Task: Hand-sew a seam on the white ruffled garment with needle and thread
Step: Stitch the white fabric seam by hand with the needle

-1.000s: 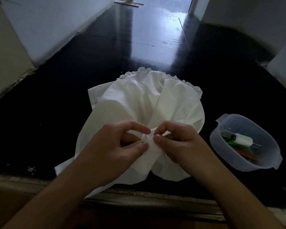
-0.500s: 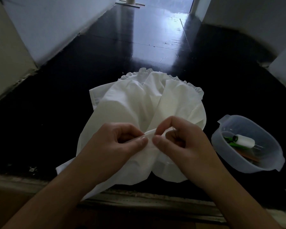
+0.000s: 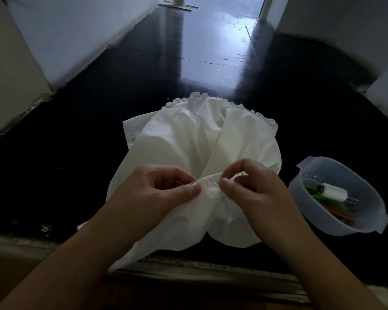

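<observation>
Your left hand (image 3: 164,193) pinched gathered fold of white garment (image 3: 188,142), near centre on dark floor; your right hand (image 3: 253,186) pinched needle (image 3: 239,175) beside fold; clear tub (image 3: 367,222) right

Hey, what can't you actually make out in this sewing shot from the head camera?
- Needle, head view: only a thin dark sliver shows at the right hand; its tip is hidden.
- Thread: too fine to see.
- Seam on the white garment: covered by both thumbs and the left hand.
- Items under the spool in the plastic tub: blurred.
</observation>
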Available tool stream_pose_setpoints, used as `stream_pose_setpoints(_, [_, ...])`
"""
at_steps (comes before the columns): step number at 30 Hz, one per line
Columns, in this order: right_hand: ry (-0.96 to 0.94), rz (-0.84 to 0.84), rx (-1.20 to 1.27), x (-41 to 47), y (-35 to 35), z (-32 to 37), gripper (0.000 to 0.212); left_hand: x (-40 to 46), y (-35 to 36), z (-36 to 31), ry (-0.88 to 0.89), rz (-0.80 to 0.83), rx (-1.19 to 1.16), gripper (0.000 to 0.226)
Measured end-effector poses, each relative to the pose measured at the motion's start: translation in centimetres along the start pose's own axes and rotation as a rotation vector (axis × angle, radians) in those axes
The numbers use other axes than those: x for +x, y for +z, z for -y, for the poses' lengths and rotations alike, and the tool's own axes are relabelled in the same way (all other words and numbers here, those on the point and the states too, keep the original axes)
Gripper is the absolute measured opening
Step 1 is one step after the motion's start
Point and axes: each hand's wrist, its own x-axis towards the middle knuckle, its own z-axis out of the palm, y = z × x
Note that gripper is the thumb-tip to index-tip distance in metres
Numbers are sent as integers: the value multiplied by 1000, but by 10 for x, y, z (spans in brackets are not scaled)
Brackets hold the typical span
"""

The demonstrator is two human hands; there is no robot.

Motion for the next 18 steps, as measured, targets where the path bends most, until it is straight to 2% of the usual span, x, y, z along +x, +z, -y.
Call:
stream_pose_setpoints(3, [72, -1, 157, 1, -5, 2, 20, 0, 0, -1, 6, -7, 17, 11])
stream_pose_setpoints(8, [-53, -22, 118, -3, -6, 10, 38, -1, -1, -1, 6, 2, 25, 11])
stream_pose_setpoints(10, [-96, 23, 132, -6, -5, 14, 36, -1, -1, -1, 9, 7, 32, 11])
stream_pose_setpoints(13, [-110, 94, 147, -8, -2, 16, 18, -1, -1, -1, 19, 24, 35, 13])
stream_pose_setpoints(18, [-118, 40, 86, -11, 5, 14, 16, -1, -1, 1, 26, 33, 21, 13])
